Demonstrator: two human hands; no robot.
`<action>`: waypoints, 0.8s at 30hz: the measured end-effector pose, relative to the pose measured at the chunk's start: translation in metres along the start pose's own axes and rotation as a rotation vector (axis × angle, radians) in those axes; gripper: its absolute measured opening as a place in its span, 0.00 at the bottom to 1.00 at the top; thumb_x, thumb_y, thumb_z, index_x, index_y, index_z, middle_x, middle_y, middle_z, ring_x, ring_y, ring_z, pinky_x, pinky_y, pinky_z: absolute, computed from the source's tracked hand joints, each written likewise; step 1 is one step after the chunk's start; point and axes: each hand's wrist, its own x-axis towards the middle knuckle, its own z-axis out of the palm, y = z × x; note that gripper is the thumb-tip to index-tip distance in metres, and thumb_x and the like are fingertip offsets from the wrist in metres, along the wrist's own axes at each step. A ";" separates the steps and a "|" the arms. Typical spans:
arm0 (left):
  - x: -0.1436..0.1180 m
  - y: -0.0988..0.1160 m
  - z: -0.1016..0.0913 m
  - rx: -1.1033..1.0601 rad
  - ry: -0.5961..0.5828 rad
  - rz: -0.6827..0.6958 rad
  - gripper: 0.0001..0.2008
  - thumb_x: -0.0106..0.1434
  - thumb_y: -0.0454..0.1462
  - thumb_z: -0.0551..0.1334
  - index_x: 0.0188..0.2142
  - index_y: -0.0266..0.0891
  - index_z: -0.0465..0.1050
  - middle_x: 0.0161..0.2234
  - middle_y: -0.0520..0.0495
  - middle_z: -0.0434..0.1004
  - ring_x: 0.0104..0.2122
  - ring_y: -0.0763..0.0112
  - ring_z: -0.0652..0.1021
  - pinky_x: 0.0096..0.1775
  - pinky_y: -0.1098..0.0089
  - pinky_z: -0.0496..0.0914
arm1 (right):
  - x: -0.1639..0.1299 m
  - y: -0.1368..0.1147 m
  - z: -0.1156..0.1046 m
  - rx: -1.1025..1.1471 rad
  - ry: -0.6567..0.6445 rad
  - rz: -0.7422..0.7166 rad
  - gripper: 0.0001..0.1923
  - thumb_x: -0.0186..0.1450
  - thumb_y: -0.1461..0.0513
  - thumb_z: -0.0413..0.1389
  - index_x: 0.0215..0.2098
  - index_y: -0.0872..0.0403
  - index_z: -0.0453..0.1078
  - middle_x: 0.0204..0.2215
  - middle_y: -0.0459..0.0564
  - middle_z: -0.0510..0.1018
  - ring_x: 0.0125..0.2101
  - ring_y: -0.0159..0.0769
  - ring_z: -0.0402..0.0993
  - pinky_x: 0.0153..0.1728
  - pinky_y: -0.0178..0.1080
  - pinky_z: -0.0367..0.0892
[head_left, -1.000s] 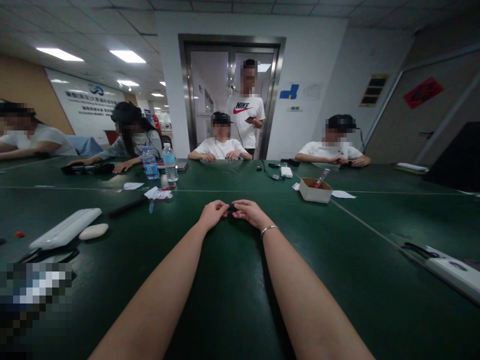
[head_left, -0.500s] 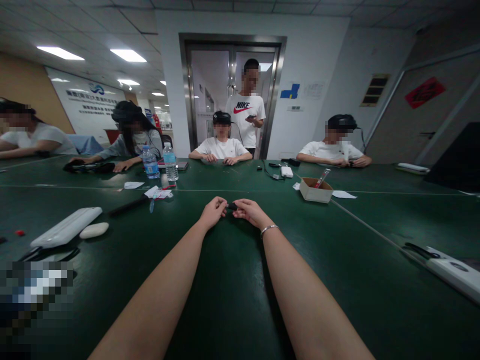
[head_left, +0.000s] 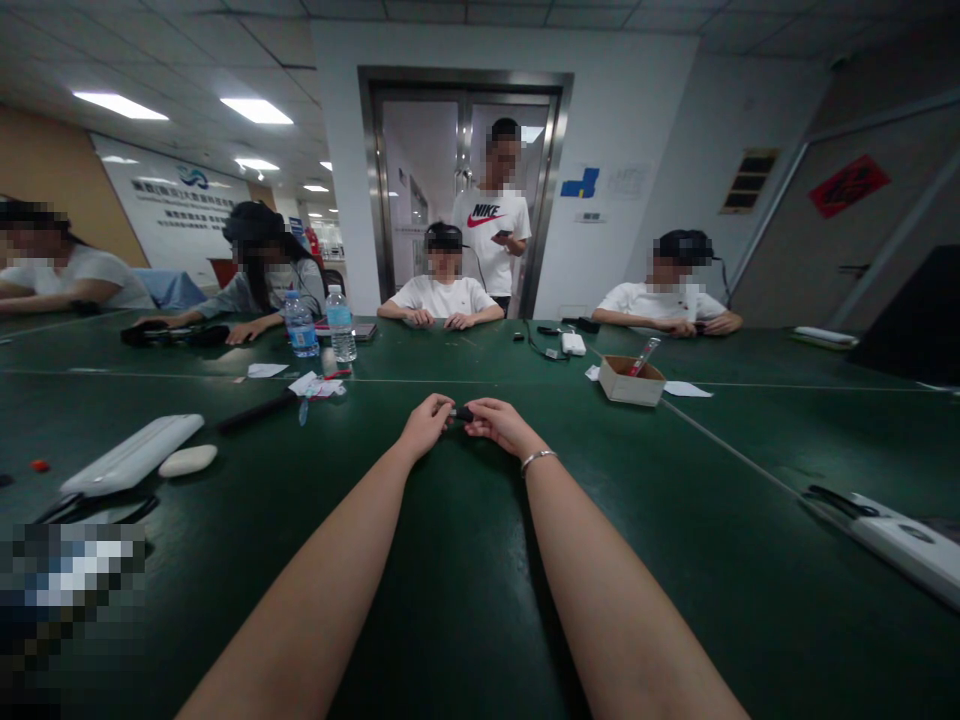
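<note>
Small black object (head_left: 463, 412), too tiny to identify, sits pinched between both hands out over the middle of the green table (head_left: 465, 560). That table is the biggest thing in view, with several people seated round its far and left edges and one standing in the doorway. On its left lies a long white case (head_left: 131, 455) with a pale oval piece (head_left: 187, 461) just beside it. A cardboard box (head_left: 631, 380) stands to the right. Two water bottles (head_left: 321, 324) stand further back. The left hand (head_left: 426, 424) has fingers curled, tips closed on the object's left end; the right hand (head_left: 501, 425), a bracelet (head_left: 538, 458) on its wrist, grips the other end likewise.
</note>
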 end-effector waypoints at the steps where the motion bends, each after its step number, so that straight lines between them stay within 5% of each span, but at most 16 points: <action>1: 0.000 -0.001 0.000 0.005 0.002 0.009 0.11 0.60 0.42 0.54 0.39 0.39 0.68 0.30 0.49 0.72 0.26 0.75 0.71 0.26 0.76 0.64 | 0.000 0.000 0.000 0.002 0.002 0.002 0.01 0.63 0.70 0.55 0.35 0.61 0.67 0.19 0.48 0.73 0.19 0.30 0.74 0.23 0.29 0.73; 24: 0.003 -0.006 -0.001 0.012 -0.031 0.013 0.12 0.59 0.42 0.55 0.39 0.39 0.69 0.27 0.51 0.70 0.23 0.76 0.68 0.27 0.75 0.63 | 0.004 0.003 -0.003 0.027 -0.019 -0.009 0.03 0.64 0.71 0.52 0.35 0.62 0.68 0.23 0.52 0.76 0.20 0.31 0.75 0.23 0.29 0.73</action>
